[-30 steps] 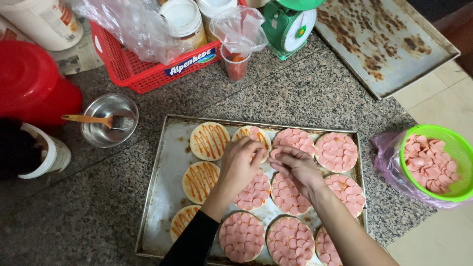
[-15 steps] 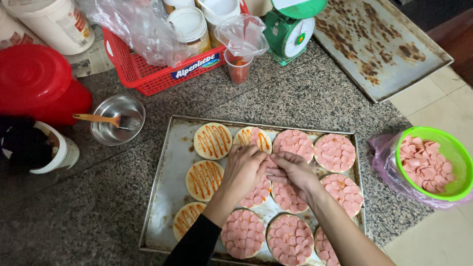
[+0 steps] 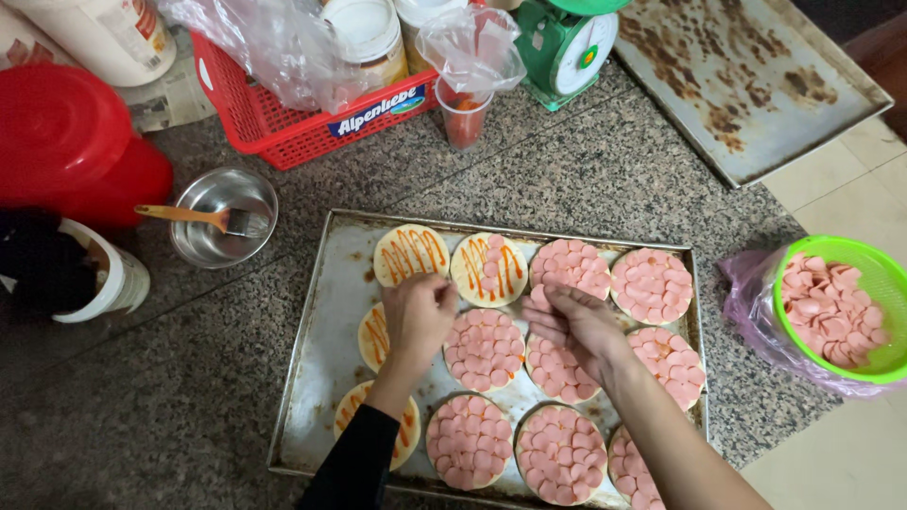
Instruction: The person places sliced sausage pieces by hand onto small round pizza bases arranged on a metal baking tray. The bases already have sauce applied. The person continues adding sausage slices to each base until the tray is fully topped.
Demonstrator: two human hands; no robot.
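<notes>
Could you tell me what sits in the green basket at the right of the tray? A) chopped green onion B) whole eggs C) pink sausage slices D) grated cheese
C: the green basket, lined with a plastic bag, holds a heap of pink sausage slices, the same round pieces that cover most dough rounds on the metal tray.

A speckled grey-brown granite table (image 3: 605,179) fills most of the view. Its polished surface is mottled with dark and pale flecks, and its right edge runs diagonally from upper right to lower right. Beyond that edge, a floor of pale cream square tiles (image 3: 879,189) is seen, divided by thin grout lines. At the top right corner, a dark reddish-brown strip (image 3: 879,42) is partly visible. Lighting is soft and even; only faint shadows are cast.
</notes>
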